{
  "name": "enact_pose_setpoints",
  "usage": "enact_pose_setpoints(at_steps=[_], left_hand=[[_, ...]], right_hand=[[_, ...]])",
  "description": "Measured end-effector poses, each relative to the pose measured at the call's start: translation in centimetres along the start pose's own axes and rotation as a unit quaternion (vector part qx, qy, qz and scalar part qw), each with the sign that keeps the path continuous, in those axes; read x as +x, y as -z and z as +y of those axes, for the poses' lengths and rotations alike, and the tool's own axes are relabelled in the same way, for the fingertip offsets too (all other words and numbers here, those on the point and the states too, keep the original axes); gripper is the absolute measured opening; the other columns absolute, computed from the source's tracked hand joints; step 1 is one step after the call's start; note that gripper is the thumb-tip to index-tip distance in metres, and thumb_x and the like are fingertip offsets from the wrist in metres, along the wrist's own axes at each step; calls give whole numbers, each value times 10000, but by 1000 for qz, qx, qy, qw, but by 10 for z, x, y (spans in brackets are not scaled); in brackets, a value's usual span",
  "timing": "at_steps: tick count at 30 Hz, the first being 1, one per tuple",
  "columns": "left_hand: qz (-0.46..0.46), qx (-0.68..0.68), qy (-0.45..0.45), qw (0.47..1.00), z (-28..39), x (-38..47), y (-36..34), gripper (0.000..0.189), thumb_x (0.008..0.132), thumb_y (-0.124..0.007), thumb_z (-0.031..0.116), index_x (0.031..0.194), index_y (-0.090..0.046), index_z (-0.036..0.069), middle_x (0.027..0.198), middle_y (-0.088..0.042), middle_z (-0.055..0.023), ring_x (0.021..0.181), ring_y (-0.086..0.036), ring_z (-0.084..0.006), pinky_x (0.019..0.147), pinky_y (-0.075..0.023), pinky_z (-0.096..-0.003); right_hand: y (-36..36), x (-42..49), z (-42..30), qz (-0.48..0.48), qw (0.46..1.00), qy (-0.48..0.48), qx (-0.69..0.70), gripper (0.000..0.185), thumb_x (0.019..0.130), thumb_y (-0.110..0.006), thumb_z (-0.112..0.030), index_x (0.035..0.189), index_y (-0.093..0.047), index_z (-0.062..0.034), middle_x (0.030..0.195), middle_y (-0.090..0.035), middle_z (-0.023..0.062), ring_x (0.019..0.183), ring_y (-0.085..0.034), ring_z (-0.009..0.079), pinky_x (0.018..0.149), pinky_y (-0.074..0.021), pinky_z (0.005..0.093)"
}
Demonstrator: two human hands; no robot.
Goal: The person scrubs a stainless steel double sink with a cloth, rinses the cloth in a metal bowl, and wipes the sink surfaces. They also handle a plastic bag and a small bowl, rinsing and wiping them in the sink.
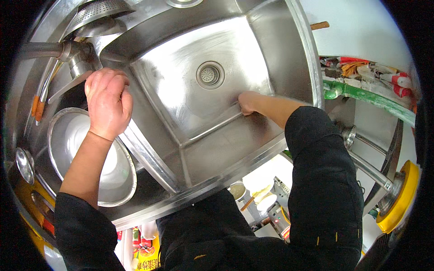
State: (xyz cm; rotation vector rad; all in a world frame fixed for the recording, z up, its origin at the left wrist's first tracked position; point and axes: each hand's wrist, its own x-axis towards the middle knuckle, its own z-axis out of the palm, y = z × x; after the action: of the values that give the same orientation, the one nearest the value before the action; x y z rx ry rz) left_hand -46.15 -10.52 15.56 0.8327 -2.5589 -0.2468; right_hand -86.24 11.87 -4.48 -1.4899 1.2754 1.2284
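In front of me is a stainless steel sink basin [234, 44] with a round drain strainer [210, 75] in its floor. My left hand [109, 95], fingers curled, is at the lever of a metal faucet [79, 62] beside the basin's left wall; whether it grips the lever is hidden. My right hand [248, 103] reaches into the basin and is low by the near edge of its floor, fingers bent down and mostly hidden. A large metal bowl [76, 127] lies in the left compartment, partly behind my left forearm.
Perforated metal colanders [98, 15] stand at the upper left, above utensils with orange handles [39, 110]. A ladle [25, 164] is at the far left. A green pipe [369, 96] and a yellow-rimmed round object [400, 200] are on the right.
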Motion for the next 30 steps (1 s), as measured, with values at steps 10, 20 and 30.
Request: enact_pose_setpoints(at_steps=[10, 20, 30], left_hand=[[-4, 7, 2, 1000, 2, 0, 0, 130, 788, -633, 49, 917, -649, 60, 1035, -654, -120, 1079, -598, -356, 1074, -396, -492], [-1, 1, 13, 1000, 3, 2, 0, 125, 786, -633, 43, 911, -644, 49, 1024, -656, -124, 1063, -601, -355, 1063, -401, -490], [-21, 21, 9, 1000, 2, 1, 0, 126, 806, -629, 42, 929, -652, 36, 1071, -665, -138, 1107, -603, -371, 1061, -403, -481]], right_hand=[[-11, 6, -130, 125, 906, 329, 237, 307, 925, -656, -304, 1036, -747, -34, 1015, -746, 233, 946, -716, 430, 834, -567, 548], [-23, -37, 89, 26, 996, -79, 44, 316, 901, -672, -147, 1159, -783, -2, 1248, -741, 218, 1189, -715, 361, 985, -584, 472], [72, -4, 96, 405, 865, -245, 165, 250, 986, -521, -125, 1121, -665, 28, 1124, -737, 231, 1091, -707, 390, 972, -549, 481]])
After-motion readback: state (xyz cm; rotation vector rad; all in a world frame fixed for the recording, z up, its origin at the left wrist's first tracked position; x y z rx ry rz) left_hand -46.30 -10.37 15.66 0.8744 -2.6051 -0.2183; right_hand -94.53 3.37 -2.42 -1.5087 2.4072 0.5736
